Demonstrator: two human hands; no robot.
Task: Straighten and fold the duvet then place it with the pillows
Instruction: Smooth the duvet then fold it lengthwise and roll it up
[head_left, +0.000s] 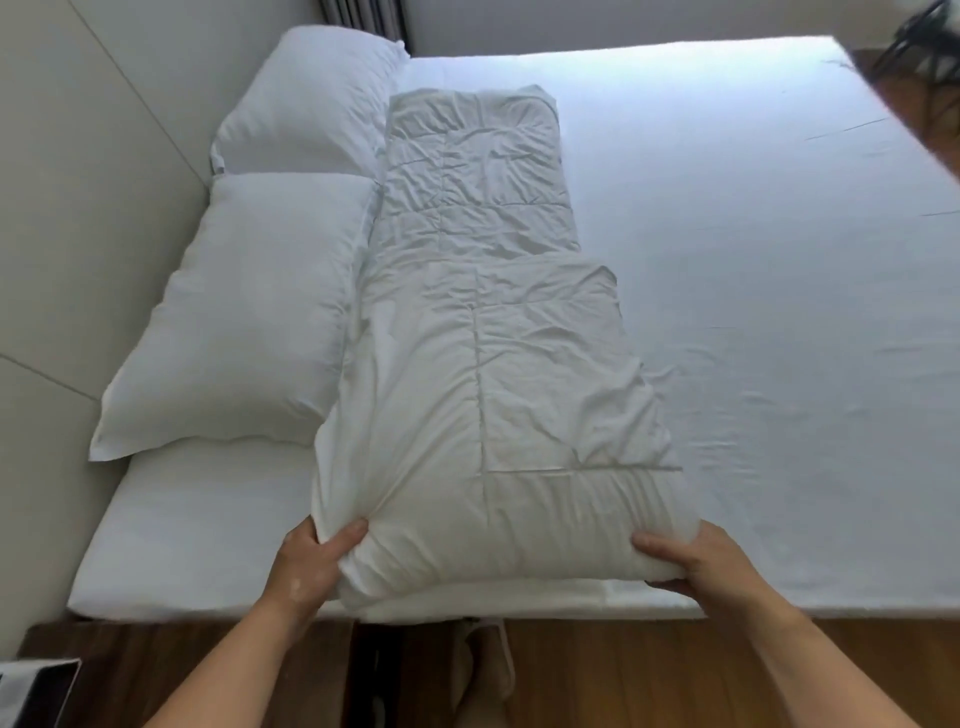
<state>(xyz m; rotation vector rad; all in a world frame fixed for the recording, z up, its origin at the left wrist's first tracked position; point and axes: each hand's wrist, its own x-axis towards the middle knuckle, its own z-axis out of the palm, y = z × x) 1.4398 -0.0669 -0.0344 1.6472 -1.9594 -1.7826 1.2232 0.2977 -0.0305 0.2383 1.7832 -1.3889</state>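
A white quilted duvet (488, 332) lies folded into a long strip across the bed, right beside two white pillows, a near pillow (234, 322) and a far pillow (311, 98). The strip's near part is folded over onto itself and is thicker. My left hand (311, 564) grips the near left corner of the duvet at the mattress edge, thumb on top. My right hand (698, 564) grips the near right corner, fingers under the fold.
The mattress (753, 260) with a white sheet stretches to the right. A pale padded headboard (78, 182) stands left of the pillows. Wooden floor (623, 675) runs below the bed edge, and a dark object (36, 691) sits at the bottom left.
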